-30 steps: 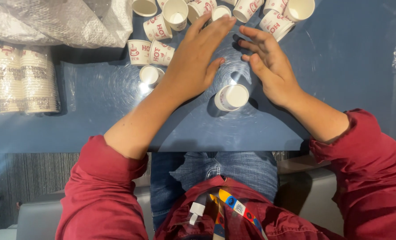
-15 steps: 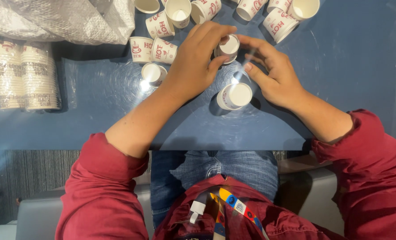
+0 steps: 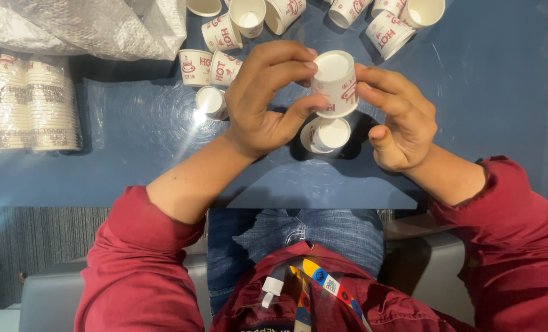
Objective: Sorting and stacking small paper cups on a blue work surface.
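A small white paper cup (image 3: pixel 335 83) with red print is held bottom-up above the dark blue table (image 3: pixel 483 123), between both my hands. My left hand (image 3: pixel 268 98) grips its left side with thumb and fingers. Fingertips of my right hand (image 3: pixel 397 120) press on its right side. Directly below it, a second white cup (image 3: pixel 327 135) rests on the table between my wrists. Another cup (image 3: pixel 211 101) lies just left of my left hand.
Several loose printed paper cups (image 3: pixel 249 18) are scattered along the far edge of the table. Two wrapped stacks of cups (image 3: pixel 31 101) lie at the left. A crumpled clear plastic bag (image 3: pixel 83 24) sits at the top left.
My hands reached to the scattered cups at the far side, took one cup, and have drawn it back and up above the cup resting on the table.
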